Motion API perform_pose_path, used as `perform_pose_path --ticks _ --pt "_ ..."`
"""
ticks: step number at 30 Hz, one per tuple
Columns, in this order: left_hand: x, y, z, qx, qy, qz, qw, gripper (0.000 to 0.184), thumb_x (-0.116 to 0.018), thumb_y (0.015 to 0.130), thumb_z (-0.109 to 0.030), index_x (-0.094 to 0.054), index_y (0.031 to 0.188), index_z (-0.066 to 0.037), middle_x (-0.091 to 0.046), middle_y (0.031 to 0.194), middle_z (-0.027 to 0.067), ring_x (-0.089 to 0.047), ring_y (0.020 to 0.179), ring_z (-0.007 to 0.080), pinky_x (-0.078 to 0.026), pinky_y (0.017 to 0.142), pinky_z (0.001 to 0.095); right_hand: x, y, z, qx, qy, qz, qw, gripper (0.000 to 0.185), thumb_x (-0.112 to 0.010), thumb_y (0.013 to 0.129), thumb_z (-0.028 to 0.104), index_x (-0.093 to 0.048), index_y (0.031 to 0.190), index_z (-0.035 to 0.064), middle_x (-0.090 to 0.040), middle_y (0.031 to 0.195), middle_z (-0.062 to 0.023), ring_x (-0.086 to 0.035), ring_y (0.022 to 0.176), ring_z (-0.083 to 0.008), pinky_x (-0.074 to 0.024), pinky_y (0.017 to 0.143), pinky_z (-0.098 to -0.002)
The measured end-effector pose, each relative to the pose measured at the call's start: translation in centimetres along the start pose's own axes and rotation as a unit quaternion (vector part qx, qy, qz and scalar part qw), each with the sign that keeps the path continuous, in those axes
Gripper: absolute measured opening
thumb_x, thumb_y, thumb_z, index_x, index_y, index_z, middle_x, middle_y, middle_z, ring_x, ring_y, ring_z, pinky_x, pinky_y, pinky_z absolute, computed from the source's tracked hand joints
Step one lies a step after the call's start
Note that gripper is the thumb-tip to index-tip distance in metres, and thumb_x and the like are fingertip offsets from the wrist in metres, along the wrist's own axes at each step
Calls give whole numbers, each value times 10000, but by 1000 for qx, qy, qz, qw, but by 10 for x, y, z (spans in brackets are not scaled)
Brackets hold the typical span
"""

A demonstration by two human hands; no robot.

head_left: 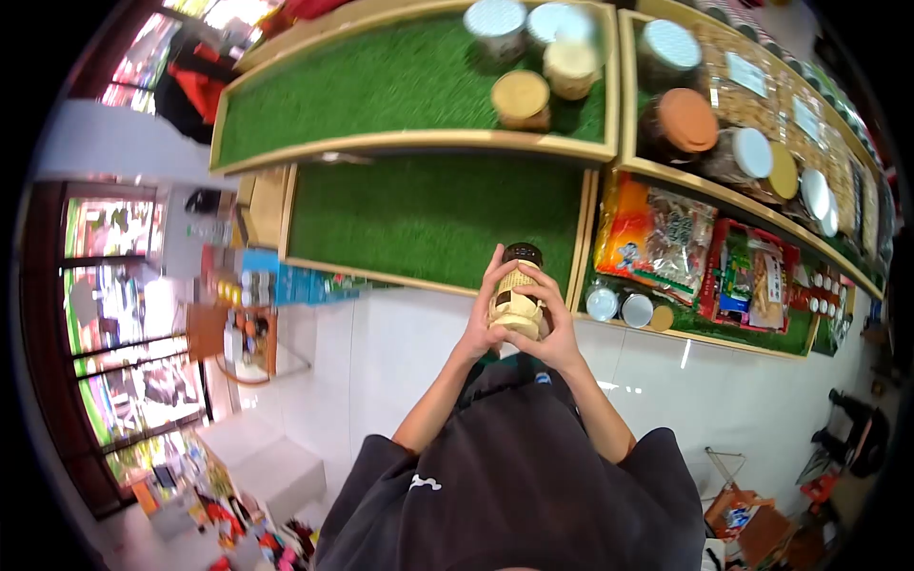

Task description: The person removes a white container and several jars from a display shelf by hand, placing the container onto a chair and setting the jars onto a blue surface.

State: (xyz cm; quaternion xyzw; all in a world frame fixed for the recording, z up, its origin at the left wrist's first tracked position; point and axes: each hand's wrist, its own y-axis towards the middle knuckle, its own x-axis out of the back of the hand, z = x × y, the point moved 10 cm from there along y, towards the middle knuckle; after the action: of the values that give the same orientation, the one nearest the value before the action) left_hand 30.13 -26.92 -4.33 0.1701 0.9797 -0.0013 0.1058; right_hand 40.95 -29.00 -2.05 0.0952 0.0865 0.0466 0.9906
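Both hands are wrapped around a jar (517, 285) with a dark brown cap and a cream, printed label, held in front of my body. A pale, round, lid-like part (517, 325) shows at its near end; whether this belongs to a second jar I cannot tell. My left hand (483, 309) grips the left side, and my right hand (554, 319) closes over the right side with its fingers across the label. Just beyond the dark cap lies the lower shelf (428, 224), lined with green artificial grass.
On the upper shelf (362, 90) stand several lidded jars, one with a yellow lid (521, 93). To the right are an orange-lidded jar (687, 120), an orange packet (624, 228) and red-edged packs (747, 276). A blue crate (314, 281) and wooden chair (252, 343) are left.
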Motion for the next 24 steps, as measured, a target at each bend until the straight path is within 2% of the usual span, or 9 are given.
perform_pose_path --ticks 4,5,10,13,17,18,20,22,24 --pt "47 -61 29 22 -100 -123 987 1239 -691 562 -768 -242 1451 -31 -22 1556 159 -235 1391 302 -278 1103 430 -46 -20 -26 -58 41 91 993 585 -803 649 179 -570 1176 80 -423 1388 -141 -381 1306 -308 -311 1070 -414" --pt "54 -75 43 46 -123 -118 984 1280 -717 543 -754 -196 1459 -27 -59 1550 143 -220 1397 279 -260 1115 422 -57 -27 -36 -76 57 113 989 585 -796 663 188 -557 1186 78 -412 1399 -149 -377 1308 -297 -311 1067 -407" --pt "84 -114 29 22 -126 -181 975 1240 -787 527 -675 -238 1449 -54 -140 1497 111 -217 1389 241 -246 1118 404 -109 -38 -47 -201 167 193 946 568 -760 705 196 -526 1205 60 -379 1414 -159 -381 1293 -276 -310 1058 -376" --pt "103 -137 22 1 -120 -179 977 1168 -851 533 -541 -274 1436 -77 -168 1438 87 -261 1355 245 -266 1100 388 -142 -41 -59 -213 130 268 931 581 -738 742 209 -482 1243 62 -359 1420 -157 -374 1293 -268 -315 1056 -375" --pt "145 -182 13 -29 -137 -240 961 1115 -835 566 -533 -286 1421 -73 -202 1400 80 -295 1326 239 -291 1083 354 -214 -53 -61 -241 93 330 908 578 -693 810 214 -408 1289 61 -337 1416 -153 -370 1284 -259 -322 1050 -373" --pt "157 -195 17 -38 -139 -263 954 1072 -806 604 -540 -283 1421 -82 -276 1376 79 -348 1293 230 -321 1064 349 -232 -54 -62 -237 69 345 906 575 -681 827 213 -389 1298 59 -330 1416 -151 -370 1280 -258 -323 1049 -372" --pt "175 -222 21 -16 -218 -294 930 1011 -771 649 -535 -283 1418 -96 -359 1342 80 -395 1263 222 -350 1047 348 -268 -62 -72 -179 -12 403 898 574 -681 831 228 -412 1308 54 -339 1389 -165 -390 1263 -289 -325 1052 -377" --pt "192 -251 20 -36 -280 -324 903 990 -761 663 -527 -282 1417 -101 -377 1337 84 -407 1256 222 -359 1041 349 -309 -70 -68 -107 -161 485 853 629 -656 833 227 -375 1371 60 -291 1425 -161 -340 1304 -280 -322 1060 -381" --pt "208 -280 21 -55 -338 -341 875 969 -750 676 -518 -280 1417 -106 -395 1333 89 -419 1250 221 -369 1035 351 -346 -83 -68 -139 -188 523 820 629 -626 845 246 -368 1391 70 -279 1431 -173 -313 1324 -297 -285 1082 -391"
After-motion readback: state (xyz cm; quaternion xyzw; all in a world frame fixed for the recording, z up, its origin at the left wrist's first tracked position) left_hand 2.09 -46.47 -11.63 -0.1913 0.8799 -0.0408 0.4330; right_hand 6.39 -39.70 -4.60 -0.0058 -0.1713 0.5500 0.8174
